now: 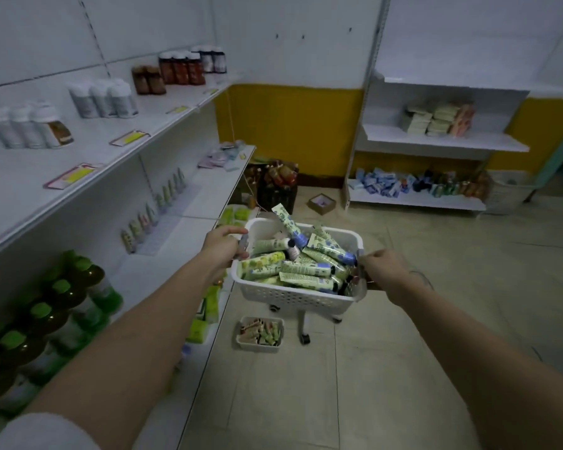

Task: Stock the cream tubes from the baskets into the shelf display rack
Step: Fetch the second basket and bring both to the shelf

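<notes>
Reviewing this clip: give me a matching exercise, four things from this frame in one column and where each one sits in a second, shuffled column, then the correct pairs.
Things:
1. large white basket of cream tubes
2. small white basket
3. green-capped bottles
4. white bottles

Places:
A. on the floor, below the held basket
B. top shelf on the left
C. held by left hand and right hand
D. lower shelf on the left, near the camera

Pairs: 1-C, 2-A, 3-D, 4-B
</notes>
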A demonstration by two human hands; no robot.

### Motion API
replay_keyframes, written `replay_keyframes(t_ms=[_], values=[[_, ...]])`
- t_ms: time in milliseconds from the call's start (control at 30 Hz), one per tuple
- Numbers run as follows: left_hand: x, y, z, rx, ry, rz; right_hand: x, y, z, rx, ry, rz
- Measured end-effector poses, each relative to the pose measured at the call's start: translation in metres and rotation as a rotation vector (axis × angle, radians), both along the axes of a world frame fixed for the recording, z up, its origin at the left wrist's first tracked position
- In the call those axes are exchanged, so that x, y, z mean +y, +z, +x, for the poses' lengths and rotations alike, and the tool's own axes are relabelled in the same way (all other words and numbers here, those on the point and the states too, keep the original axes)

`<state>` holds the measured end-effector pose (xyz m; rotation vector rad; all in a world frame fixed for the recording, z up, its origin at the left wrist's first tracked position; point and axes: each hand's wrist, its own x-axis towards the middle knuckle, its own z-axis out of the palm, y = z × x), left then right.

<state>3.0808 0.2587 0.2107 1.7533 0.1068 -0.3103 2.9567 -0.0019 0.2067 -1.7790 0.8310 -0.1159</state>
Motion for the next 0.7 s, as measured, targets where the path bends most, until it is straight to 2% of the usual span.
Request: replay_keyframes(t_ms=[133, 300, 400, 500, 567, 700], values=[[-0.023, -0.025, 0.065, 0.009, 0.058, 0.031, -0.025, -0.028, 0.081, 0.041, 0.072, 0.037], [-0.035, -0.094, 0.149, 0.077, 0.23, 0.001, -0.039, -0.079, 0.194, 0.133, 0.202, 0.021], [-0.051, -0.151, 0.198, 0.184, 0.396, -0.021, -0.045, -0.115, 0.26, 0.232, 0.294, -0.013], [-0.058, -0.188, 0.244, 0.322, 0.472, -0.078, -0.057, -0.14, 0.325, 0.359, 0.352, -0.073], [-0.059, -0.199, 0.271, 0.38, 0.482, -0.13, -0.065, -0.149, 0.373, 0.384, 0.369, -0.105], [-0.063, -0.215, 0.31, 0.411, 0.557, -0.117, -0.062, -0.163, 0.455, 0.41, 0.45, -0.173]])
